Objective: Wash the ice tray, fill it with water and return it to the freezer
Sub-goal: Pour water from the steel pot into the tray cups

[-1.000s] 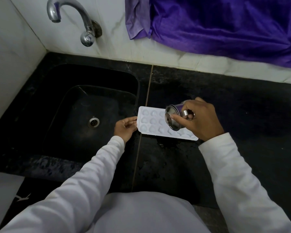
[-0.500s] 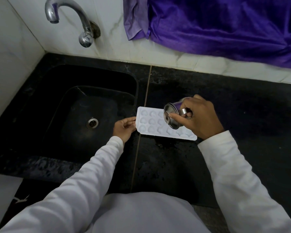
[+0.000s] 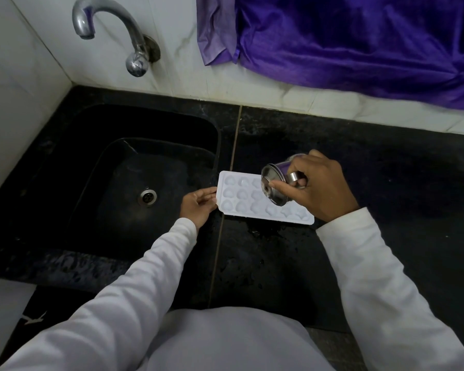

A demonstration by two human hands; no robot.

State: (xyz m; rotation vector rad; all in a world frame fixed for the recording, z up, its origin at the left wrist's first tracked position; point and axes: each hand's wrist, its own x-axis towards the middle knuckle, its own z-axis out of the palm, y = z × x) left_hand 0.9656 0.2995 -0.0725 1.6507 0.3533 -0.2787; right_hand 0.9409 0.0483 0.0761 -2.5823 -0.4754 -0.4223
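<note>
Head view, ice tray (image 3: 241,199): white, heart-like cells, flat on the black counter (image 3: 386,170), at 3 o'clock from the sink (image 3: 217,135).
Left hand (image 3: 198,206): pinches the tray's 9 o'clock edge.
Right hand (image 3: 319,186): clasps a steel cup (image 3: 275,183), tipped over the middle cells.
Change: hardly any in the last second; the cup stays tipped, so filling is likely under way.
Writing: none legible.

ice tray (image 3: 241,202): white plastic, three rows of heart-shaped cells, lying flat, cells up, on black counter (image 3: 386,170) just right of sink (image 3: 158,121). steel cup (image 3: 277,171) tipped over its middle, mouth facing down-left, hiding some far cells.
</note>
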